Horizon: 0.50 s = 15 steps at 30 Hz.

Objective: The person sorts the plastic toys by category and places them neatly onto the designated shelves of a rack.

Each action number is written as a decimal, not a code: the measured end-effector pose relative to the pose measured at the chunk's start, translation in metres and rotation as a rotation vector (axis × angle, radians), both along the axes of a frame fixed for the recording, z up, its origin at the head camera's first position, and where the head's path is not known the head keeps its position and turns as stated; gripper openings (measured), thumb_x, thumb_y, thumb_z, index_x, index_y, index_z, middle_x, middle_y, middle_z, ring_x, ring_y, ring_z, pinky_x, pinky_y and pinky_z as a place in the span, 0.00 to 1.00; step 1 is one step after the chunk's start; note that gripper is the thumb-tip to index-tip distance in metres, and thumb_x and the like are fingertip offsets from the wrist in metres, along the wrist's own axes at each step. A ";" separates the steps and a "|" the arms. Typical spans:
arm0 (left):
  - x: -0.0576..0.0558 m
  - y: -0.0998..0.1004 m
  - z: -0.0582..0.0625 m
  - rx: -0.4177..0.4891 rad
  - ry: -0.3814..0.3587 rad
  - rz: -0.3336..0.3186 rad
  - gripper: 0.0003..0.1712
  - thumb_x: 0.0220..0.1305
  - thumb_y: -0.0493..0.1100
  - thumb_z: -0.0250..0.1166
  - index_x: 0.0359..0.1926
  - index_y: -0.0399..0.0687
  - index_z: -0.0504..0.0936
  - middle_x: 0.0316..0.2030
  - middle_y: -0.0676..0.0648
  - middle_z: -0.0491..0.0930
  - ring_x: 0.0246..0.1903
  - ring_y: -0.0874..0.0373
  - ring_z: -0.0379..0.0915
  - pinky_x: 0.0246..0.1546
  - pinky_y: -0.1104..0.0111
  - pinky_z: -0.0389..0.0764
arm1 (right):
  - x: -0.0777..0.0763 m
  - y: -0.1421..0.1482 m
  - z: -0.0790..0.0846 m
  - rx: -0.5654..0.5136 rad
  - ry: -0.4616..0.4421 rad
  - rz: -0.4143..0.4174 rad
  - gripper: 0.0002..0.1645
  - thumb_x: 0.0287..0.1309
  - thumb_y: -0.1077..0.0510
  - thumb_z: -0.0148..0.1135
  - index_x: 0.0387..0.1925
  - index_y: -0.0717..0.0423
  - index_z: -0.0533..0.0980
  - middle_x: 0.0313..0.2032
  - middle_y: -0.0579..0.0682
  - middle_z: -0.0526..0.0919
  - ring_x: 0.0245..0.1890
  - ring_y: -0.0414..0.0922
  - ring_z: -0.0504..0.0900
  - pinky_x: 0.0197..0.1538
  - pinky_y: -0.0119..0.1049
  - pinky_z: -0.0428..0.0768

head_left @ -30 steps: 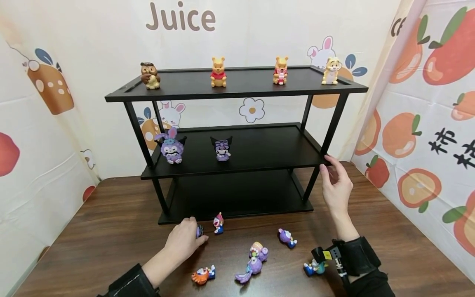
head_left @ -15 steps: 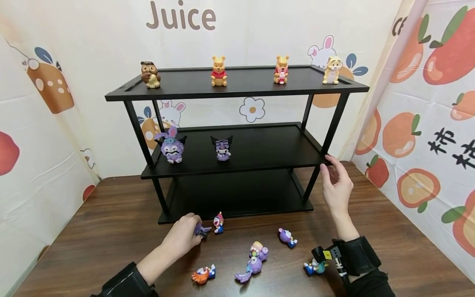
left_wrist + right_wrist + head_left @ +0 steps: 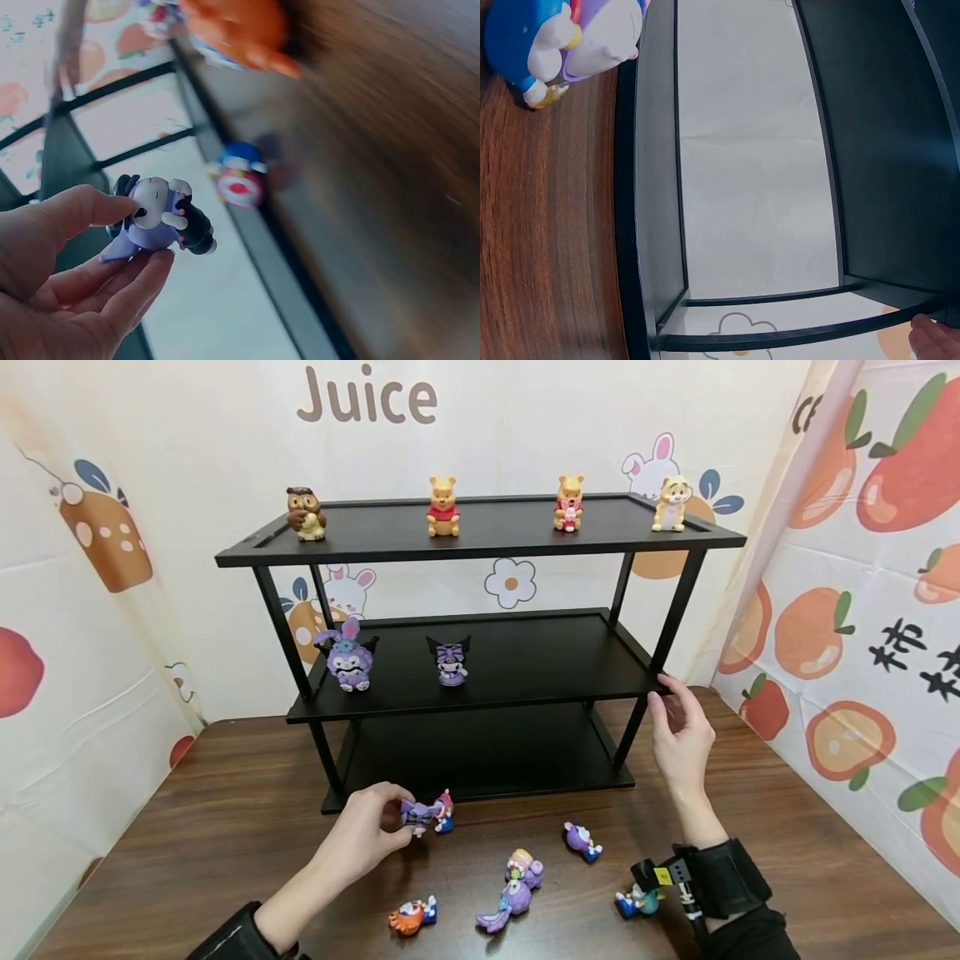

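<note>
Two hands: left hand pinches the purple-and-black figurine between thumb and fingertips, lower centre-left; right hand grips the black rack at a corner, right of centre.
Red-capped figurine: may be knocked if the left hand swings low rightward.
Black rack: a careless tug could topple standing figures.
Top shelf: one owl, two bears, one cream figure.
Middle shelf: two purple figures.
Tabletop: besides the red-capped one, one orange figurine, one purple-headed figurine, one teal figurine; one purple cluster, possibly two pieces.
</note>
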<state>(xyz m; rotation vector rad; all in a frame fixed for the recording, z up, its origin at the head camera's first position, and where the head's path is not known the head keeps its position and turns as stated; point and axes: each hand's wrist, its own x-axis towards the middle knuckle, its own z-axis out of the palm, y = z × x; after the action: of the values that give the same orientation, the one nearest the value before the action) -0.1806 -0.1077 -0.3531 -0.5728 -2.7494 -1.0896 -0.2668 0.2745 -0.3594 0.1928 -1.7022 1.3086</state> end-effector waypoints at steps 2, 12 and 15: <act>0.003 0.006 0.007 0.037 0.017 -0.018 0.14 0.41 0.28 0.67 0.33 0.38 0.78 0.31 0.47 0.75 0.28 0.61 0.73 0.29 0.73 0.76 | -0.006 0.004 -0.006 -0.029 0.033 0.032 0.17 0.53 0.62 0.59 0.47 0.58 0.76 0.47 0.53 0.77 0.40 0.40 0.78 0.45 0.27 0.73; 0.013 0.040 0.050 0.180 0.099 -0.123 0.14 0.44 0.31 0.68 0.35 0.41 0.78 0.32 0.52 0.75 0.32 0.64 0.72 0.34 0.72 0.76 | 0.024 -0.018 0.025 0.058 -0.038 -0.049 0.17 0.54 0.68 0.56 0.47 0.67 0.74 0.45 0.61 0.76 0.38 0.31 0.76 0.41 0.21 0.71; 0.011 0.051 0.061 0.196 0.140 -0.144 0.14 0.44 0.32 0.68 0.35 0.42 0.78 0.32 0.53 0.75 0.32 0.65 0.72 0.34 0.73 0.76 | 0.028 -0.022 0.029 0.050 -0.035 -0.041 0.16 0.54 0.69 0.56 0.46 0.68 0.73 0.45 0.64 0.75 0.38 0.32 0.77 0.42 0.21 0.71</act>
<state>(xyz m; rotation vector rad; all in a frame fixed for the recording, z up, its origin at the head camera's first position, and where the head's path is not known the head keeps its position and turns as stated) -0.1693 -0.0565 -0.2917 -0.7945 -2.4793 -1.2789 -0.2389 0.2526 -0.3303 0.1644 -1.7607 1.2464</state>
